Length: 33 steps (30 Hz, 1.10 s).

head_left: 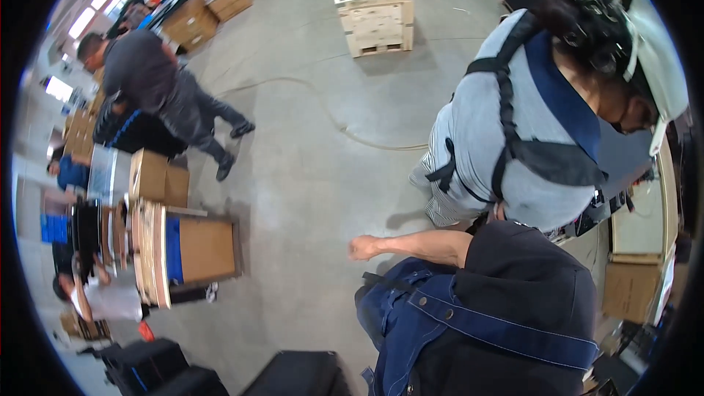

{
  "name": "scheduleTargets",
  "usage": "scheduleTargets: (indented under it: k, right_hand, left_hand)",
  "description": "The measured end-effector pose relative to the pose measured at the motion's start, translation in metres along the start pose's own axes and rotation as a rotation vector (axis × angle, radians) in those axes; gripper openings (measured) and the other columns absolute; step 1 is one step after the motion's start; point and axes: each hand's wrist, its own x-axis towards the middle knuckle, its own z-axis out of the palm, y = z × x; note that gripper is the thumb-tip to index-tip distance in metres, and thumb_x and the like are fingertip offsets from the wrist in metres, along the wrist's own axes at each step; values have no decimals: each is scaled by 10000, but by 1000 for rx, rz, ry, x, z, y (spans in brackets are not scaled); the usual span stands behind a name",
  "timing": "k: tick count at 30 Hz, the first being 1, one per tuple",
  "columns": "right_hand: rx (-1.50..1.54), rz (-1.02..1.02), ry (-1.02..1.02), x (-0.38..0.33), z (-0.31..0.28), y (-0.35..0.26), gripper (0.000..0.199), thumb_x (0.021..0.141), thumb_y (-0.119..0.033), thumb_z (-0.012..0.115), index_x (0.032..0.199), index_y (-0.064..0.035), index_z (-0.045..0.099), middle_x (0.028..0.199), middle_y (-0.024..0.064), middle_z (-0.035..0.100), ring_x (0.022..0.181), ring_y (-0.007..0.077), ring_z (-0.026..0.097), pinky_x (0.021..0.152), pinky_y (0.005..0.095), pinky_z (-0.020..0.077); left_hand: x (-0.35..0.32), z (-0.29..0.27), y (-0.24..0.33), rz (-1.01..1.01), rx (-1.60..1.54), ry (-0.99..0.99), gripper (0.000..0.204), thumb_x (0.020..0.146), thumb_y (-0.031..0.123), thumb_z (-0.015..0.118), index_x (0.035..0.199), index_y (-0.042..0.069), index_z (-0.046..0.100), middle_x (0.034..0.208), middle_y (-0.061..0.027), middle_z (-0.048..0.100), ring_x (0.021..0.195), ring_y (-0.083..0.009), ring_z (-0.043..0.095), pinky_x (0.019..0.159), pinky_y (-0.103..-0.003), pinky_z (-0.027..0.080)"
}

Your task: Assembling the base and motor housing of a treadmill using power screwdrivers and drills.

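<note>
My right hand [362, 248] is closed in a loose fist, held out over the grey concrete floor [293, 213]. Nothing shows between its fingers, and it touches nothing. The bare forearm runs back to a black sleeve [528, 268]. Below it lies my blue denim apron [400, 315], with a riveted strap across the black shirt. My left hand is out of the picture. Closest beyond the arm stands a co-worker [491, 125] in a light grey top with black harness straps, leaning toward a bench on the right.
A wooden crate [378, 28] with metal bars stands ahead. A thin hose [337, 128] snakes over the floor. Another person [150, 73] bends over at the left. Nearer are a wood-framed cart with cardboard [209, 249] and black cases [297, 374]. A cardboard box [629, 291] sits right.
</note>
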Motion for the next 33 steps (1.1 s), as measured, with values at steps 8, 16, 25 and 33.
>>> scheduleTargets:
  k: [8, 16, 25, 33]
  right_hand:
    - [93, 278, 305, 102, -176, 97, 291, 824, -290, 650, 967, -68, 771, 717, 129, 725, 631, 253, 708, 621, 399, 560]
    - [590, 609, 792, 72, -337, 123, 273, 847, -323, 694, 872, -57, 747, 683, 74, 703, 586, 174, 694, 592, 356, 570]
    - [336, 750, 1050, 101, -445, 262, 292, 847, -367, 714, 882, -83, 772, 708, 80, 718, 581, 205, 690, 598, 383, 564]
    - [945, 493, 1255, 29, -740, 308, 331, 878, -334, 675, 1065, -72, 754, 813, 102, 744, 673, 205, 708, 659, 376, 576]
  left_hand:
    - [316, -122, 219, 221, 130, -186, 447, 976, 370, 676, 1211, -9, 662, 1063, -167, 698, 919, -247, 673, 790, -382, 552]
    - [577, -179, 510, 386, 247, -262, 457, 982, 374, 666, 1231, -9, 652, 1096, -174, 688, 946, -256, 669, 807, -390, 553]
    - [675, -66, 774, 373, 345, -320, 468, 989, 378, 654, 1253, -8, 640, 1133, -182, 678, 977, -265, 664, 827, -399, 554]
    - [750, 161, 1082, 510, 568, -549, 478, 995, 381, 644, 1273, -7, 629, 1166, -189, 669, 1004, -274, 660, 845, -406, 554]
